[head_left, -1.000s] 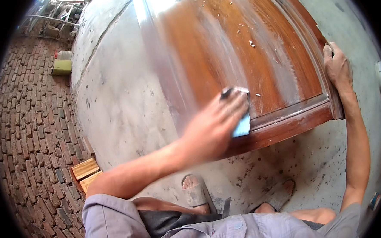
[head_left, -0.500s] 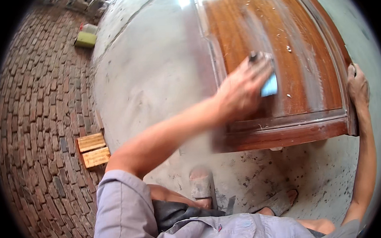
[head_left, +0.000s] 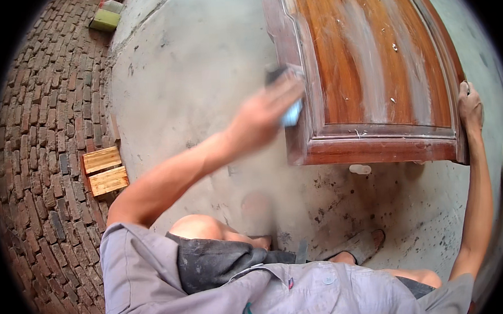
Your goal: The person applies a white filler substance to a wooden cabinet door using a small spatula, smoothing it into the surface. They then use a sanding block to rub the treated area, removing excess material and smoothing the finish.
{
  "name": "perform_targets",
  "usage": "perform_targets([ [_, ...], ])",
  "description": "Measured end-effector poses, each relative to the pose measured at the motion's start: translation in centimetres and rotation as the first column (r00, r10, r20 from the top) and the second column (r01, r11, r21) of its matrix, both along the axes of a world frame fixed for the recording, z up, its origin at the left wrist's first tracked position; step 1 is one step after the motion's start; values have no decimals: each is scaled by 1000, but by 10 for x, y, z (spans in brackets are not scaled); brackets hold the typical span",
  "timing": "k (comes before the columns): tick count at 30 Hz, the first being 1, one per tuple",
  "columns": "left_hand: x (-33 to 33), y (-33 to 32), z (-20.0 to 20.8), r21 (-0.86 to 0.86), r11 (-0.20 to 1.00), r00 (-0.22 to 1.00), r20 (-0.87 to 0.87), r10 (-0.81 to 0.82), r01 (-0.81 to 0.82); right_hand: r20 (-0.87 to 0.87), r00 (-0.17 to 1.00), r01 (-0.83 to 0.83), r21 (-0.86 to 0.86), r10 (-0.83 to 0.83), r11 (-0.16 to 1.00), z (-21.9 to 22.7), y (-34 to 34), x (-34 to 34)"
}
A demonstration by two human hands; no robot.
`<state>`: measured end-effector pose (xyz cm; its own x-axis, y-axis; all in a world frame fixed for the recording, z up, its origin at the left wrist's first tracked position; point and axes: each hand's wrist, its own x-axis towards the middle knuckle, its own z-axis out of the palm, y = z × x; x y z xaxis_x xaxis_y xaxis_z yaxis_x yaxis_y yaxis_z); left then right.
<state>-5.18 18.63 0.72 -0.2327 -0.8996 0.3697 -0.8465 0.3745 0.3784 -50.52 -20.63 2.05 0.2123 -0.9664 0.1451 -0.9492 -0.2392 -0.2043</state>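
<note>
Down on the grey concrete floor (head_left: 190,63) lies a reddish-brown varnished wooden door panel (head_left: 372,65), streaked with pale dust. Blurred, the left hand (head_left: 263,113) closes around a pale blue sanding pad (head_left: 292,114) against the panel's left frame. The right hand (head_left: 471,107) curls over the panel's right edge, gripping it.

Reddish-brown wooden door panel (head_left: 371,60) showing pale whitish dust streaks; red-brown brick paving (head_left: 40,139) running staggered; wooden blocks (head_left: 105,170) showing yellow-tan.
</note>
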Motion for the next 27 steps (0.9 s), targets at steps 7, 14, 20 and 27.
perform_targets([
  [7, 43, -20, -4, -95, 996, 999, 48, 4, 1, -9, 999, 32, -24, -32, 999, 0, 3, 5],
  [14, 14, -68, -5, 623, 646, 481, -443, 757, -442, -2, 1000, 18, -121, -19, 993, -3, 9, -1],
  [20, 35, -112, -17, 551, 815, 197, -791, 579, -180, 40, 999, 24, -61, -22, 998, 10, 23, 16],
  [27, 90, -184, -20, 671, 692, 112, -692, 714, -265, 88, 994, -48, -225, 69, 973, 12, 31, 18],
])
